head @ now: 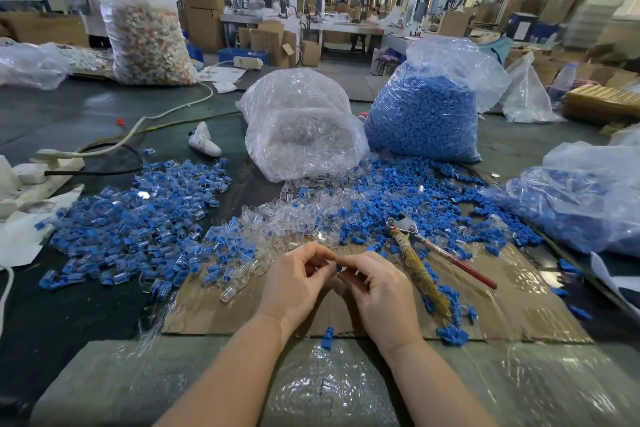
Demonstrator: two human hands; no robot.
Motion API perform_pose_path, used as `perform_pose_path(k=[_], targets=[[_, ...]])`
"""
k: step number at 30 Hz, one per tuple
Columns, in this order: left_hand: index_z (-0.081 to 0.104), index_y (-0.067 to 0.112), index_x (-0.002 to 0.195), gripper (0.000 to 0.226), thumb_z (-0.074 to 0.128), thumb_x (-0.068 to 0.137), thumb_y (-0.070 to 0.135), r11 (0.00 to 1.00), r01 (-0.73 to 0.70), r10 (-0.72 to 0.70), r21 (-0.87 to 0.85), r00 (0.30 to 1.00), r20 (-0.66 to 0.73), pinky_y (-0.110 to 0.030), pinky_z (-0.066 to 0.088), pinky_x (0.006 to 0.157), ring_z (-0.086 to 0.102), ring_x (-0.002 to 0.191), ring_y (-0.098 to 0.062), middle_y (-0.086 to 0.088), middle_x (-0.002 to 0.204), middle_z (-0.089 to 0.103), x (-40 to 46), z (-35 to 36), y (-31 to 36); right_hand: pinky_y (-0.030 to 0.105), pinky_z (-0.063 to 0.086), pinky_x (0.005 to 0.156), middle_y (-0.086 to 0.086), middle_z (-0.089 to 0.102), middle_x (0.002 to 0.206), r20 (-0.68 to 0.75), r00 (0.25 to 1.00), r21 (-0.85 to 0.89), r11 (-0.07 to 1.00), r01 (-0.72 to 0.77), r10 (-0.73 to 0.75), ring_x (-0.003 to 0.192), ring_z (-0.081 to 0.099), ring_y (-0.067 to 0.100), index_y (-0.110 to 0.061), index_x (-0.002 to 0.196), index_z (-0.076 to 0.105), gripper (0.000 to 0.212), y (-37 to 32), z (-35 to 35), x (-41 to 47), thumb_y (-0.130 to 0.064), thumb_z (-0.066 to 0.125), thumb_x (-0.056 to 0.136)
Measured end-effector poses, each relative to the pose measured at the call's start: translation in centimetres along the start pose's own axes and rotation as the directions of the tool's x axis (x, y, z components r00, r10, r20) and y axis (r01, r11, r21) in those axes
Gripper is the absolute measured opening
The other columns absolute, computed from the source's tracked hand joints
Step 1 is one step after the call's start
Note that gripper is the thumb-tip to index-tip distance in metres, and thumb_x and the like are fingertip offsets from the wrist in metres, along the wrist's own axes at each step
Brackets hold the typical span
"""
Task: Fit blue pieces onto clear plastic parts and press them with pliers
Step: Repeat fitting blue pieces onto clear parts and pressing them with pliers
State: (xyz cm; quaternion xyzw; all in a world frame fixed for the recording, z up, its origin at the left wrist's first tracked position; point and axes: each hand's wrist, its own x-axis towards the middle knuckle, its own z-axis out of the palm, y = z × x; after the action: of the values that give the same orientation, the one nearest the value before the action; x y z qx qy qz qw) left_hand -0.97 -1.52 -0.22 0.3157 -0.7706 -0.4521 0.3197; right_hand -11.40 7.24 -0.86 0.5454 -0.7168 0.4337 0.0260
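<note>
My left hand (298, 279) and my right hand (379, 291) meet fingertip to fingertip above a sheet of cardboard (519, 308). Between them a small blue piece (339, 268) shows, pinched by my right fingers. My left fingers are curled round something mostly hidden, probably a clear plastic part. The pliers (420, 262) lie on the cardboard to the right of my hands, one handle red, one wrapped in yellowish tape. Loose clear parts (277, 222) lie just beyond my hands, loose blue pieces (398, 191) to the right, and assembled blue-and-clear parts (138, 222) are heaped on the left.
A bag of clear parts (301, 135) and a bag of blue pieces (424, 118) stand behind the piles. Another bag of blue pieces (581, 201) lies at the right. A power strip with a cable (45, 170) sits at the left. Bubble wrap (329, 388) covers the near edge.
</note>
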Motion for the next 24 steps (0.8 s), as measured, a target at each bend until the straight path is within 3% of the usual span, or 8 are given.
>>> perform_pose_path(k=[7,12,14,16,18,21,24], targets=[[0.065,0.028,0.082,0.017,0.066,0.084,0.011,0.999,0.005,-0.005,-0.033,1.000,0.010,-0.010,0.047,0.066,0.063,0.065,0.001,0.010,0.070,0.068,0.0,0.0,-0.1,0.032,0.052,0.080,-0.008,0.067,0.092,0.013,1.000,-0.031,1.000,0.000,0.000,0.089,0.061,0.009,-0.017,0.101,0.071,0.019,0.1,0.0,0.0,-0.018,0.069,0.082],[0.064,0.025,0.082,0.017,0.067,0.083,0.009,0.998,0.024,-0.024,-0.061,1.000,0.000,-0.006,0.044,0.060,0.060,0.061,0.007,0.011,0.069,0.065,0.1,0.1,-0.2,0.031,0.042,0.095,-0.005,0.062,0.106,-0.092,0.993,-0.193,0.978,-0.085,0.068,0.102,0.055,0.011,-0.016,0.111,0.064,0.029,0.5,-0.7,0.3,-0.019,0.068,0.083],[0.063,0.026,0.081,0.017,0.067,0.083,0.010,0.998,0.023,-0.023,-0.055,1.000,-0.005,-0.005,0.043,0.061,0.059,0.061,0.009,0.014,0.066,0.064,0.1,0.1,-0.3,0.033,0.031,0.102,0.000,0.056,0.122,-0.134,0.970,-0.363,0.901,-0.237,0.201,0.116,0.048,0.016,-0.017,0.124,0.055,0.039,0.9,-1.6,0.7,-0.029,0.061,0.087],[0.063,0.029,0.081,0.018,0.067,0.083,0.012,0.999,0.021,-0.022,-0.036,1.000,-0.008,-0.005,0.043,0.063,0.058,0.063,0.009,0.015,0.068,0.064,0.2,0.1,-0.4,0.041,0.024,0.109,0.007,0.044,0.137,-0.145,0.907,-0.572,0.714,-0.404,0.396,0.129,0.037,0.023,-0.019,0.136,0.039,0.052,1.5,-2.8,1.2,-0.045,0.047,0.092],[0.063,0.030,0.081,0.019,0.067,0.083,0.012,0.999,0.020,-0.020,-0.027,1.000,-0.013,-0.006,0.043,0.063,0.057,0.064,0.008,0.013,0.071,0.065,0.2,0.1,-0.5,0.051,0.018,0.112,0.012,0.031,0.148,-0.125,0.817,-0.687,0.545,-0.480,0.562,0.137,0.027,0.029,-0.016,0.145,0.022,0.067,2.1,-4.0,1.6,-0.057,0.034,0.092],[0.063,0.030,0.080,0.019,0.067,0.083,0.011,1.000,0.016,-0.016,-0.025,1.000,-0.017,-0.006,0.043,0.062,0.057,0.064,0.007,0.011,0.071,0.065,0.2,0.1,-0.5,0.058,0.010,0.111,0.012,0.019,0.154,-0.059,0.732,-0.734,0.467,-0.492,0.678,0.141,0.017,0.031,-0.016,0.149,0.008,0.079,2.7,-5.0,1.9,-0.063,0.031,0.090],[0.063,0.028,0.081,0.018,0.067,0.084,0.011,0.999,0.021,-0.022,-0.025,1.000,-0.013,-0.006,0.043,0.062,0.057,0.064,0.008,0.010,0.073,0.065,0.2,0.2,-0.4,0.056,0.015,0.110,0.011,0.019,0.154,-0.035,0.728,-0.759,0.456,-0.466,0.685,0.139,0.021,0.032,-0.016,0.149,0.010,0.077,2.7,-5.4,2.3,-0.059,0.036,0.091]])
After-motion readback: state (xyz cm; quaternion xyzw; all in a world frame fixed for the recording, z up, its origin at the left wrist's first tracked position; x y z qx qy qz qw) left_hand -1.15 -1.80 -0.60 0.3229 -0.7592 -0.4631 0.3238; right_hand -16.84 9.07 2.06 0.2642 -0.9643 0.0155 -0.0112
